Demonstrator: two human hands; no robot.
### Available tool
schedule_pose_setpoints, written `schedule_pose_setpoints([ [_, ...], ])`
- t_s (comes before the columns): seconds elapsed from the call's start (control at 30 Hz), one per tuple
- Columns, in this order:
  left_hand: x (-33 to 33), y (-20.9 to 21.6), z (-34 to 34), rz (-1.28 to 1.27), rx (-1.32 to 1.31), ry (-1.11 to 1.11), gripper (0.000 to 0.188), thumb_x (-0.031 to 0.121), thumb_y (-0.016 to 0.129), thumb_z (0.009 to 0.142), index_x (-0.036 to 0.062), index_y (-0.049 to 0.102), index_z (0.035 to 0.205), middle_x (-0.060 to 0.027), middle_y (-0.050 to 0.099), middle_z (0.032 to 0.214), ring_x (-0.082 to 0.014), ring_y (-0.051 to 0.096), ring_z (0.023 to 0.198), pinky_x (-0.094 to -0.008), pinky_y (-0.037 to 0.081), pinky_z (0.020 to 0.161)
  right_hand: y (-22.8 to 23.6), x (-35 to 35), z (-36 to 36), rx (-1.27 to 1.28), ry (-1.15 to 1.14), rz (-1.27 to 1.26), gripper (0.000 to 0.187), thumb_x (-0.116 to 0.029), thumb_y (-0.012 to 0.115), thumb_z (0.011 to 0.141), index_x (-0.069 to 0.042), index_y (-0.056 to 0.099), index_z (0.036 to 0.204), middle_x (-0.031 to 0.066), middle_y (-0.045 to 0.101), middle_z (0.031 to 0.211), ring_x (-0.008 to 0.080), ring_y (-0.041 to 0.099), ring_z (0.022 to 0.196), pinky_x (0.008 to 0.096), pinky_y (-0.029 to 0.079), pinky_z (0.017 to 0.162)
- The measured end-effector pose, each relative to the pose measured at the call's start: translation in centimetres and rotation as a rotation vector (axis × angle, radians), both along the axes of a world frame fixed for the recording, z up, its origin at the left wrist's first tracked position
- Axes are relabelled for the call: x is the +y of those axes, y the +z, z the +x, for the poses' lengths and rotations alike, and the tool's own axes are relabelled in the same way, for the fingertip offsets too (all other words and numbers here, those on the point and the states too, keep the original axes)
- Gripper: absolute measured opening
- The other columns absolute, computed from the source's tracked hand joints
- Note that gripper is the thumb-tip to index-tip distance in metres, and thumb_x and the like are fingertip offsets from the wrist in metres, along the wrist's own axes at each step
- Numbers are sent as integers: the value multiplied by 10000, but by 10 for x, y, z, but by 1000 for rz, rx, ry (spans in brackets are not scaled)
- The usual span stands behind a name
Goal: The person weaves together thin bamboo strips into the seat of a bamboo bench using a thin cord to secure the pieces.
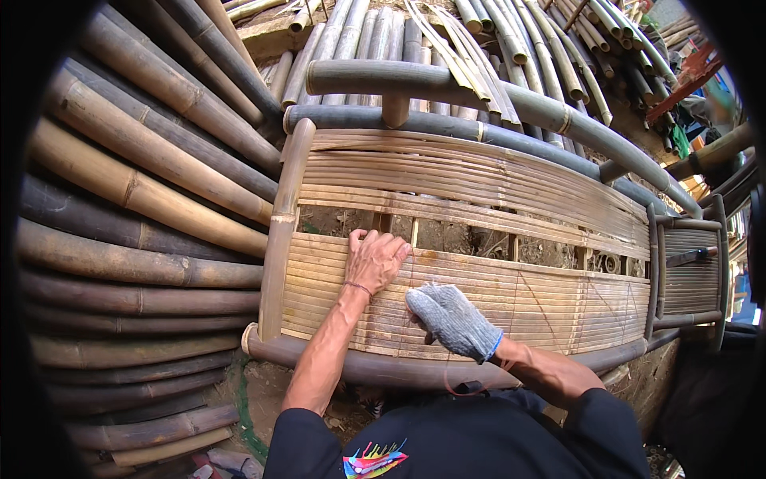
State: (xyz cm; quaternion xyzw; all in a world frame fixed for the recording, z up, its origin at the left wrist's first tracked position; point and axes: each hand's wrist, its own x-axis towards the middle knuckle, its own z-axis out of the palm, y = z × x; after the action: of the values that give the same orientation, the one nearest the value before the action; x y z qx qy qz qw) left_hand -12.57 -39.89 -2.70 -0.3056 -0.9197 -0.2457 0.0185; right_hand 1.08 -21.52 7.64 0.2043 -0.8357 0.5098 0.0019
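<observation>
A bamboo bench seat (pixel 471 307) of narrow split slats lies in front of me, with a long gap between its near and far slats. My left hand (pixel 375 259) is bare, its fingers curled over the edge of a near bamboo slat (pixel 471 261) at the gap. My right hand (pixel 455 321), in a grey knitted glove with a blue cuff, is closed just above the near slats. A thin reddish cord (pixel 471 393) trails in a loop below the glove; the grip on it is mostly hidden. Dark thin lines cross the slats to the right.
Thick bamboo poles (pixel 144 239) lie stacked at the left. A round bamboo rail (pixel 447 80) runs along the bench's far side. Behind it lie more poles (pixel 375 40) and loose split strips (pixel 471 56). A bamboo end frame (pixel 690 271) with a dark tool on it stands at the right.
</observation>
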Motion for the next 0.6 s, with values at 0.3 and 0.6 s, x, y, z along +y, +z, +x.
schedule_pose_setpoints([
  [0.3, -3, 2, -1, 46, 13, 2, 184, 281, 602, 979, 148, 729, 972, -17, 675, 924, -243, 608, 933, -473, 370, 1012, -11, 60, 49, -535, -79, 161, 448, -349, 396, 1077, -20, 560, 820, 128, 585, 730, 275, 662, 700, 399, 547, 644],
  [0.6, 181, 52, 77, 141, 25, -682, 400, 139, 713, 834, 134, 677, 1233, -91, 589, 1322, -323, 526, 1258, -458, 370, 1129, 14, 187, 271, -1014, -763, -1149, 375, -251, 541, 994, 88, 695, 1040, 235, 731, 1001, 412, 720, 885, 504, 602, 835],
])
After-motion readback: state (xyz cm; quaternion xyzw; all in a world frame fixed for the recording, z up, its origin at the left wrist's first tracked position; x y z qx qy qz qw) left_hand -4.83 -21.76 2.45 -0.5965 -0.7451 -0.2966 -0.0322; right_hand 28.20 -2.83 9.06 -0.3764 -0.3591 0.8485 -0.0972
